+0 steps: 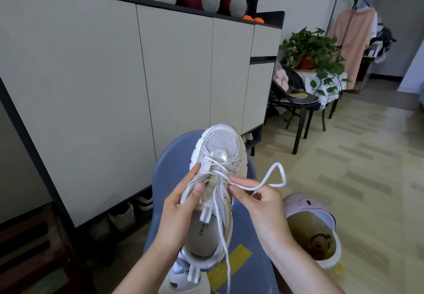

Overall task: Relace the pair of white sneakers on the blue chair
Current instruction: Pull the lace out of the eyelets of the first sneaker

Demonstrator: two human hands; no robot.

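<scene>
A white sneaker (218,147) is held up over the blue chair (169,163), toe pointing away. My left hand (181,202) grips its left side, thumb lying across the tongue. My right hand (257,199) pinches the white lace (273,176) at an eyelet on the shoe's right side; the lace loops out to the right. Another length of lace hangs down over the shoe's opening. The second sneaker (183,277) lies on the chair seat under my left forearm, partly hidden.
A white cabinet (91,75) runs along the left, with shoes stored beneath it. A pink bin (314,229) stands on the floor right of the chair. A black chair (296,101), a potted plant (312,50) and a clothes rack (351,32) stand at the back right.
</scene>
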